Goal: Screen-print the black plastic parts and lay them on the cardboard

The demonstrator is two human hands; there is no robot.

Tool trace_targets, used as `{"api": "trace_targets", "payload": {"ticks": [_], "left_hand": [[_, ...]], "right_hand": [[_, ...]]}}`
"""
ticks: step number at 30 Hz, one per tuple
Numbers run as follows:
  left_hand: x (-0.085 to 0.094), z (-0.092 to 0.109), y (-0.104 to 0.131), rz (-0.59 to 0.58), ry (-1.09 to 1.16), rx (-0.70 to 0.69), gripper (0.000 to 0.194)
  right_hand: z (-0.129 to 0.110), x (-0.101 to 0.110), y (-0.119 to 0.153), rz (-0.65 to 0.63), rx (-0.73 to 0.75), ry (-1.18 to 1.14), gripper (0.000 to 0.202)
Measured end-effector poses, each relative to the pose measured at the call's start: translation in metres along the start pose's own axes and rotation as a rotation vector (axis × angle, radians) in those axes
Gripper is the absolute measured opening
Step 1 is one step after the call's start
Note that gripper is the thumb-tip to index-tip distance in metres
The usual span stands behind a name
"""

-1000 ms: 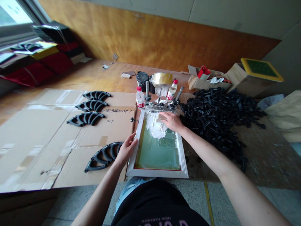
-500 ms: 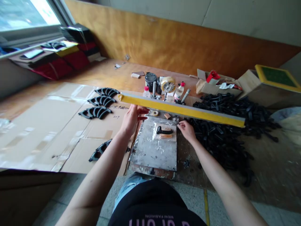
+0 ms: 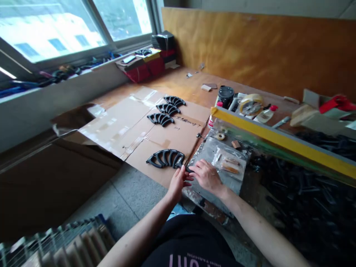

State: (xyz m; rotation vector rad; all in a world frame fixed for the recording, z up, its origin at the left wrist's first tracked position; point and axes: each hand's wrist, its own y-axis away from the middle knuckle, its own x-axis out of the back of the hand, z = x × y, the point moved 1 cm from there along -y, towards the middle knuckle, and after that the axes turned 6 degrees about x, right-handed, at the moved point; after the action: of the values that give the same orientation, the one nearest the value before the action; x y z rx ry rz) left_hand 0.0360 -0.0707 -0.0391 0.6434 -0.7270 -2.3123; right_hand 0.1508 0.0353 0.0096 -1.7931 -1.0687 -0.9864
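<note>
Both of my hands meet at the near right edge of the cardboard sheet. Between the fingertips of my left hand (image 3: 178, 183) is a black curved handle (image 3: 188, 169), mostly covered by fingers. My right hand (image 3: 206, 176) pinches the same handle from the right side. Just beyond my left hand lies a fan-shaped row of black curved handles (image 3: 164, 158) on the cardboard. On the grey metal plate (image 3: 207, 148) to the right, a holding block (image 3: 230, 165) with tan strips under clear film carries no handle.
A yellow-edged screen frame (image 3: 286, 136) hangs above the plate's far side. Under it spreads a heap of black handles (image 3: 303, 196). More fanned rows (image 3: 160, 118) rest farther back on the cardboard (image 3: 122, 133). Tape rolls, bottles and a dark can (image 3: 226, 94) stand behind the plate.
The black handle has left the block on the plate and is now in my hands. Both hands have moved to the near row on the cardboard. The view has turned left.
</note>
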Motion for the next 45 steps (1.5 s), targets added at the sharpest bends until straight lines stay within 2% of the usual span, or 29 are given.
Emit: {"api": "trace_targets", "payload": {"ticks": [3,5,8,11,14,19,22,24,27,29,32,34,37,40,43,45], "left_hand": [[0.072,0.004,-0.021,0.272,-0.111,-0.044,0.061],[0.118,0.006,-0.037,0.424,-0.209,-0.015,0.062],[0.164,0.008,-0.057,0.484,-0.321,0.068,0.059],[0.185,0.011,-0.073,0.442,-0.469,0.132,0.052],[0.198,0.025,-0.089,0.404,-0.639,0.161,0.050],[0.223,0.087,-0.131,0.512,-0.915,0.044,0.035],[0.227,0.118,-0.148,0.577,-1.033,-0.086,0.028],[0.221,0.122,-0.149,0.590,-1.099,-0.210,0.032],[0.198,0.106,-0.140,0.534,-1.265,-0.487,0.041],[0.182,0.089,-0.135,0.479,-1.377,-0.601,0.049],[0.168,0.073,-0.138,0.461,-1.455,-0.577,0.057],[0.169,0.076,-0.146,0.438,-1.469,-0.554,0.056],[0.181,0.103,-0.166,0.390,-1.475,-0.575,0.056],[0.193,0.146,-0.197,0.389,-1.510,-0.609,0.061],[0.197,0.185,-0.229,0.383,-1.568,-0.598,0.059],[0.195,0.197,-0.244,0.383,-1.596,-0.577,0.056]], "right_hand": [[-0.009,-0.044,-0.045,-0.038,0.005,-0.082,0.023],[-0.008,-0.073,-0.074,-0.110,-0.028,-0.068,0.024],[-0.005,-0.108,-0.111,-0.267,-0.104,0.013,0.027],[-0.009,-0.129,-0.135,-0.410,-0.197,0.085,0.031],[-0.015,-0.137,-0.148,-0.459,-0.249,0.073,0.034],[-0.023,-0.152,-0.166,-0.410,-0.330,-0.088,0.046],[-0.028,-0.163,-0.175,-0.361,-0.406,-0.175,0.055],[-0.029,-0.168,-0.177,-0.331,-0.460,-0.222,0.054],[-0.028,-0.172,-0.178,-0.285,-0.513,-0.300,0.049],[-0.027,-0.173,-0.178,-0.259,-0.544,-0.343,0.045],[-0.029,-0.172,-0.181,-0.226,-0.608,-0.367,0.042],[-0.033,-0.172,-0.186,-0.201,-0.653,-0.373,0.044],[-0.036,-0.175,-0.207,-0.154,-0.667,-0.383,0.048],[-0.028,-0.180,-0.248,-0.115,-0.624,-0.402,0.051],[-0.013,-0.186,-0.292,-0.120,-0.616,-0.416,0.053],[-0.006,-0.186,-0.308,-0.114,-0.631,-0.420,0.053]]}}
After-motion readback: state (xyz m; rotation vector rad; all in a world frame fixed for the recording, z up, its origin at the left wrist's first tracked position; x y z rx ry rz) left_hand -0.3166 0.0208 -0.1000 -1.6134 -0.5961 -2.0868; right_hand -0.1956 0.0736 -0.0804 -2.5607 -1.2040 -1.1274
